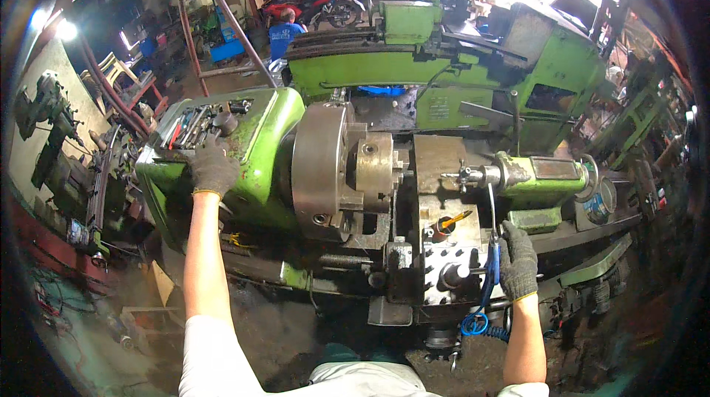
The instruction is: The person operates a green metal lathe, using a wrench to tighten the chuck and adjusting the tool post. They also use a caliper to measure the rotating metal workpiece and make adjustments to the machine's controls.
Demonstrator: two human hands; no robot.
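Note:
My left hand [215, 168], in a dark knit glove, lies on the green headstock [268, 134] of a lathe, fingers stretched toward a dark round metal piece [225, 123] and several loose hand tools [194, 125] on top. My right hand [520, 262], gloved too, is closed on a blue air blow gun [495, 262]; its thin metal nozzle points away toward the tailstock [543, 175]. Left of that hand is the square tool post [449, 267]. Between my hands, the large chuck [319, 171] has a metal cylindrical workpiece [375, 164] in its jaws.
A coiled blue hose [475, 323] hangs beneath the blow gun. A yellow-handled tool [455, 219] stands by the tool post. Behind is another green lathe [355, 72], with a person in blue [285, 33] and a red motorcycle [318, 4] beyond. A tin [597, 199] sits right of the tailstock.

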